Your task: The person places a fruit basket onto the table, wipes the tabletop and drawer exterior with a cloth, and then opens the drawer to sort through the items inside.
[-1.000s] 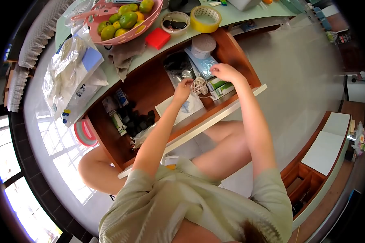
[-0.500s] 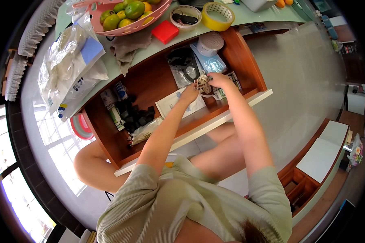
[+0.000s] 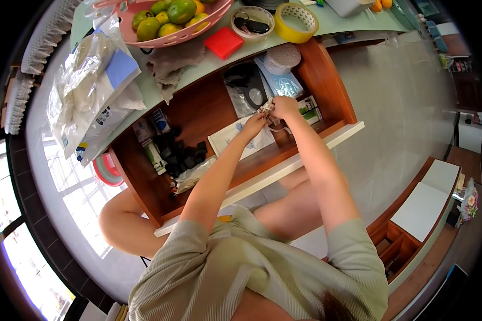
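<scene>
Over the right half of an open wooden drawer (image 3: 262, 181), both my hands close on a small bundle of printed beige ribbon or strap (image 3: 267, 108); its exact kind is unclear. My left hand (image 3: 254, 125) pinches it from the left. On the other side, my right hand (image 3: 285, 107) grips it, fingers partly hidden, and a pale strip dangles below. Under my left hand lies a flat white packet (image 3: 224, 140). Just beyond are a black item in a clear bag (image 3: 246, 88) and a blue packet (image 3: 285, 84). Small green-and-white boxes (image 3: 311, 111) sit right of my right hand.
Black pieces (image 3: 185, 158) and a clear bag (image 3: 195, 175) fill the drawer's left part. A round white container (image 3: 283, 58) stands at its back. On the tabletop are a pink fruit basket (image 3: 185, 36), a red box (image 3: 223, 43), yellow tape (image 3: 295, 23) and plastic bags (image 3: 85, 80).
The bundle looks more gathered and less of its print shows. My right hand has turned in over it, and both hands stay close together. The view has shifted slightly.
</scene>
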Demonstrator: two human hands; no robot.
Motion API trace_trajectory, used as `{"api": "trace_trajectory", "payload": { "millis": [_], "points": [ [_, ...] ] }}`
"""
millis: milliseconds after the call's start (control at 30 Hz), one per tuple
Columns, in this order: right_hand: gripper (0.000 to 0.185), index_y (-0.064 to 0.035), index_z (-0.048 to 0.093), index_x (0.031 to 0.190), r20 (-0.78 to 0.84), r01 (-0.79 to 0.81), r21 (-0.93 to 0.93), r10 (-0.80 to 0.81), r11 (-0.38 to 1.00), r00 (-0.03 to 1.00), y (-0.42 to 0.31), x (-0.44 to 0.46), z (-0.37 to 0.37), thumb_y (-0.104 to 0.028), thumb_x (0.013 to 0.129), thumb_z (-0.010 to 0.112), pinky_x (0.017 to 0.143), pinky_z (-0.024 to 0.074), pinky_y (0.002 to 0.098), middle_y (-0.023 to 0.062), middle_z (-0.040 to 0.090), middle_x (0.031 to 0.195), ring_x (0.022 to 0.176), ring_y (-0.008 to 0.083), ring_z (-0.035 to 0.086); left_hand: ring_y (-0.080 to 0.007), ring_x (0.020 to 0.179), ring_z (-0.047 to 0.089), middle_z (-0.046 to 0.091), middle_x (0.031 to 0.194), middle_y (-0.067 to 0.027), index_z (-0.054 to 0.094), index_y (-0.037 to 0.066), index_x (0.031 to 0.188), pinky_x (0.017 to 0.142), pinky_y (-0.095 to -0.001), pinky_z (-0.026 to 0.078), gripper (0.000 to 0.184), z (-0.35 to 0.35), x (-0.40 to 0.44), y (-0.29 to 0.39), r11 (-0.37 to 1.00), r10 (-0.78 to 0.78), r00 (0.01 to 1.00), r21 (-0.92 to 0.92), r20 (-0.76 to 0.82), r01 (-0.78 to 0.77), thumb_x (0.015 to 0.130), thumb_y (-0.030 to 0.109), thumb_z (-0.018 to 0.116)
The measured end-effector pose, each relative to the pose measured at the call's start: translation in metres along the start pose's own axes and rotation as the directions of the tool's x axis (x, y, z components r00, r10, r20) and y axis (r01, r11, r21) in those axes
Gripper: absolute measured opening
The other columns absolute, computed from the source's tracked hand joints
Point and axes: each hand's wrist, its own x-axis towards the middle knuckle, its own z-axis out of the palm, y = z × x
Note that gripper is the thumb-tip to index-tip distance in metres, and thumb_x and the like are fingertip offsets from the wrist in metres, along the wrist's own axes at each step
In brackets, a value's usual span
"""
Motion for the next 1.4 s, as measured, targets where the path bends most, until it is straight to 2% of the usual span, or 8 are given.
{"api": "trace_trajectory", "payload": {
  "millis": [233, 367, 567, 900, 1033, 1167, 1233, 1400],
  "points": [
    [0.036, -0.0058, 0.067, 0.078, -0.258, 0.065, 0.387, 0.040, 0.920, 0.965, -0.007, -0.011, -0.016, -0.035, 0.057, 0.070, 0.071, 0.0492, 0.0375, 0.0145, 0.064, 0.088, 0.083, 0.0299, 0.062, -0.0076, 0.067, 0.054, 0.062, 0.082, -0.0029, 0.061, 0.004, 0.110, 0.062, -0.0203, 0.044, 0.032, -0.022, -0.017, 0.010, 0.985, 0.170, 0.957, 0.012, -0.234, -0.173, 0.078, 0.009, 0.057],
    [0.042, -0.0015, 0.065, 0.089, -0.205, 0.126, 0.700, 0.028, 0.703, 0.978, -0.014, -0.009, -0.014, -0.035, 0.064, 0.068, 0.072, 0.0479, 0.0354, 0.0163, 0.065, 0.089, 0.084, 0.0294, 0.062, -0.0094, 0.071, 0.060, 0.064, 0.075, -0.0033, 0.062, -0.001, 0.097, 0.061, -0.0225, 0.046, 0.025, -0.022, -0.039, 0.041, 0.953, 0.147, 0.960, -0.226, -0.237, -0.201, 0.073, 0.000, 0.058],
    [0.039, -0.0013, 0.058, 0.096, -0.427, 0.292, 0.699, 0.054, 0.653, 0.903, -0.035, -0.024, -0.015, -0.028, 0.068, 0.065, 0.072, 0.0475, 0.0365, 0.0174, 0.064, 0.088, 0.082, 0.0314, 0.062, -0.0272, 0.074, 0.063, 0.065, 0.081, -0.0110, 0.060, 0.005, 0.088, 0.067, -0.0364, 0.049, 0.017, -0.014, -0.074, 0.065, 0.695, 0.522, 0.848, 0.622, -0.089, -0.362, 0.077, 0.001, 0.048],
    [0.018, -0.0069, 0.063, 0.079, -0.522, 0.527, 0.216, -0.359, 0.822, 0.774, -0.047, -0.080, -0.047, -0.015, 0.064, 0.066, 0.068, 0.0479, 0.0400, 0.0127, 0.062, 0.084, 0.077, 0.0328, 0.060, -0.0317, 0.070, 0.053, 0.055, 0.069, -0.0125, 0.053, 0.003, 0.072, 0.065, -0.0372, 0.044, 0.010, -0.032, -0.116, 0.120, 0.399, 0.830, 0.558, 0.681, 0.016, -0.614, 0.069, -0.004, 0.047],
    [0.018, -0.0054, 0.063, 0.077, -0.287, 0.584, 0.143, -0.531, 0.799, 0.797, -0.061, -0.095, -0.055, -0.015, 0.063, 0.068, 0.068, 0.0480, 0.0396, 0.0146, 0.063, 0.078, 0.073, 0.0334, 0.060, -0.0299, 0.073, 0.056, 0.057, 0.073, -0.0121, 0.051, 0.003, 0.075, 0.066, -0.0328, 0.045, 0.013, -0.051, -0.121, 0.139, 0.571, 0.733, 0.680, 0.559, -0.018, -0.601, 0.068, -0.007, 0.046],
    [0.022, -0.0032, 0.063, 0.083, -0.253, 0.562, 0.525, -0.513, 0.639, 0.820, -0.067, -0.113, -0.078, -0.010, 0.062, 0.067, 0.058, 0.0467, 0.0315, 0.0153, 0.061, 0.070, 0.064, 0.0240, 0.061, -0.0145, 0.079, 0.059, 0.062, 0.087, -0.0091, 0.050, 0.000, 0.086, 0.070, -0.0265, 0.049, 0.014, -0.081, -0.092, 0.113, 0.817, 0.565, 0.822, -0.091, -0.078, -0.570, 0.077, -0.010, 0.047],
    [0.025, 0.0007, 0.061, 0.087, -0.392, 0.549, 0.726, -0.408, 0.414, 0.825, -0.066, -0.110, -0.077, -0.005, 0.064, 0.069, 0.056, 0.0457, 0.0249, 0.0079, 0.063, 0.072, 0.063, 0.0103, 0.059, -0.0120, 0.080, 0.060, 0.063, 0.092, -0.0091, 0.054, 0.001, 0.106, 0.072, -0.0253, 0.050, 0.028, -0.082, -0.109, 0.118, 0.891, 0.376, 0.911, -0.204, -0.170, -0.406, 0.079, -0.005, 0.055],
    [0.031, 0.0009, 0.054, 0.094, -0.449, 0.454, 0.885, -0.067, 0.105, 0.891, -0.064, -0.100, -0.076, -0.005, 0.068, 0.069, 0.057, 0.0464, 0.0233, 0.0084, 0.064, 0.078, 0.069, 0.0103, 0.060, -0.0090, 0.070, 0.059, 0.064, 0.082, -0.0041, 0.060, -0.002, 0.097, 0.062, -0.0206, 0.048, 0.016, -0.064, -0.105, 0.097, 0.922, 0.285, 0.956, -0.254, -0.064, -0.292, 0.084, 0.008, 0.060]
  ]
}}
